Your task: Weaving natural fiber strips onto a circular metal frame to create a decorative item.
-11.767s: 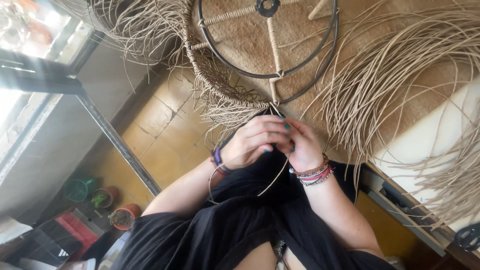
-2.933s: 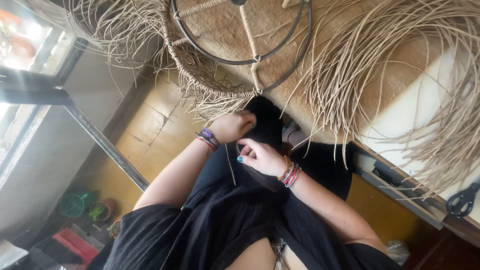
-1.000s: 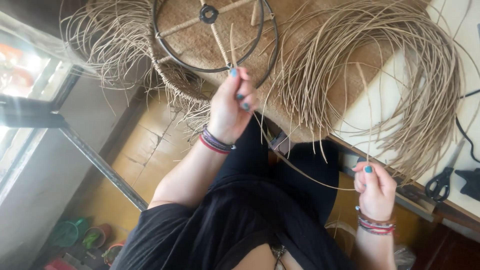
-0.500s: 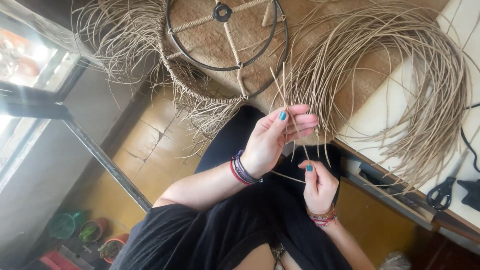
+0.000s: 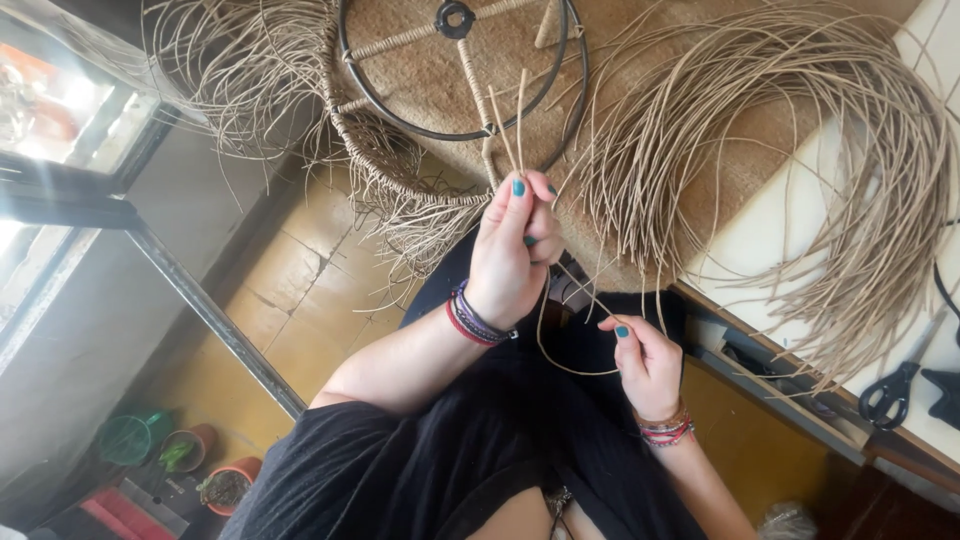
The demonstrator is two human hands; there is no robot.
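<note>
My left hand (image 5: 515, 250) is raised with its fingers pinched on the ends of thin tan cane strands (image 5: 510, 110), which stick up past the fingertips. It sits just below the black metal ring frame (image 5: 460, 70) with cane-wrapped spokes and a partly woven rim (image 5: 385, 165) trailing loose fringe. My right hand (image 5: 645, 365) is lower and to the right, over my black-clothed lap. It pinches the same strand, which hangs in a loop (image 5: 570, 365) between the hands. Both wrists wear bead bracelets.
A big curved bundle of loose cane strands (image 5: 800, 150) lies on a burlap mat (image 5: 430, 50) and a white worktop (image 5: 760, 240). Black scissors (image 5: 890, 390) rest at the right edge. Several plant pots (image 5: 180, 455) stand on the floor at lower left, beside a metal window frame (image 5: 215, 325).
A second ago my hands were far apart with the strand drawn tight. They have come together, the left now holding the strand ends upright near the frame, the strand slack in a loop.
</note>
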